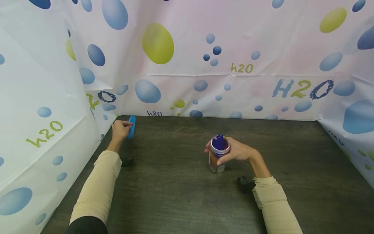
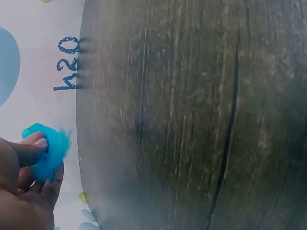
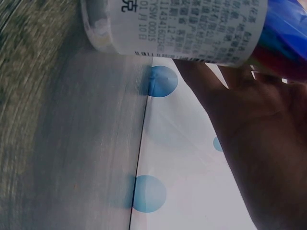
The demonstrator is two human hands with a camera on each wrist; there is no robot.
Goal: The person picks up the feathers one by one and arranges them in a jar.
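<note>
At the far left, my left hand (image 1: 120,130) pinches a small bright blue piece (image 1: 132,126) between thumb and fingers, close to the back edge of the table. In the left wrist view this blue piece (image 2: 50,148) looks soft, with a fuzzy, fringed edge; its kind does not show. My right hand (image 1: 238,151) grips a clear, lidless jar (image 1: 217,161) from the side, thumb in front and fingers behind. Dark blue-purple stuff (image 1: 219,142) fills its mouth and pokes up above the rim. A white printed label (image 3: 187,28) shows on the jar in the right wrist view.
The dark wood-grain table (image 1: 175,191) spreads beneath both hands. A white sheet with blue and green drops (image 1: 187,58) stands along its back, left and right sides, with creases in it. Dark wrist-worn pieces (image 1: 243,182) stick out below the forearms.
</note>
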